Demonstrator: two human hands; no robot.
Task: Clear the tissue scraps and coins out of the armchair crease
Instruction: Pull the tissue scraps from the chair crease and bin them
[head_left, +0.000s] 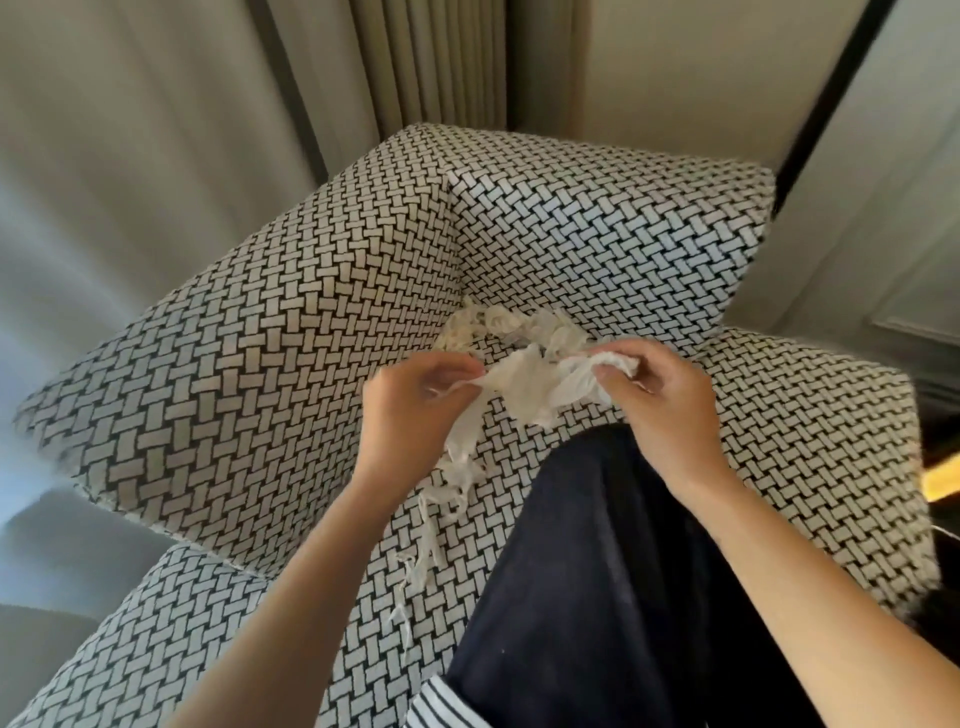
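A white tissue (524, 387) is stretched between my two hands above the seat of a black-and-white woven armchair (291, 332). My left hand (410, 410) pinches its left end and my right hand (660, 410) grips the bunched right end. Torn shreds hang down from the tissue (441, 499) toward the seat. More tissue scraps (498, 322) lie in the back corner crease where the armrest meets the backrest. No coins show.
My knee in dark trousers (597, 571) rests on the seat cushion. The left armrest (234, 389) and the backrest (597, 234) wall the corner. Grey curtains (156, 130) hang behind, and a pale wall panel (883, 208) stands to the right.
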